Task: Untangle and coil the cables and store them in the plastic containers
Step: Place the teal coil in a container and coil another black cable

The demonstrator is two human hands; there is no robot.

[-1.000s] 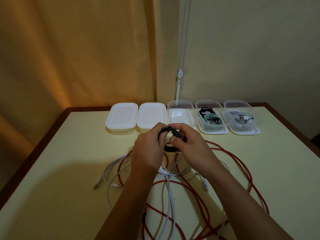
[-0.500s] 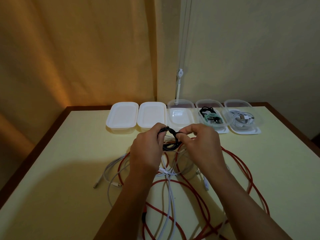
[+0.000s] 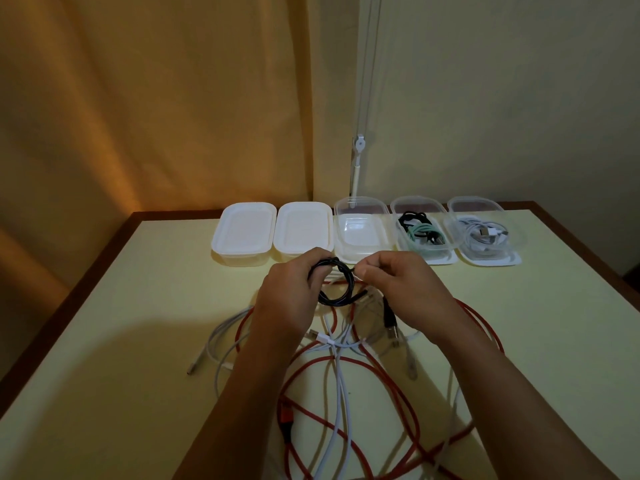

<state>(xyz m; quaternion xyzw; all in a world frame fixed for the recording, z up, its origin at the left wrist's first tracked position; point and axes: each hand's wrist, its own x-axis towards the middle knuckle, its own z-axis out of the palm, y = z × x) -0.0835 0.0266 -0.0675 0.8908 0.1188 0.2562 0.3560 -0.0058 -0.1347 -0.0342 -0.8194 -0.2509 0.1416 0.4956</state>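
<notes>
Cables, red [image 3: 408,372] and white [image 3: 343,386], sprawl beneath both hands.

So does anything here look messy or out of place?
Yes: red cable and white cables sprawl tangled across the table, crossing each other. The boxes stand in a neat row.

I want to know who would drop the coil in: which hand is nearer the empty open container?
Right. The right hand sits just in front of the empty open container; the left hand is farther left, gripping the black cable coil.
</notes>
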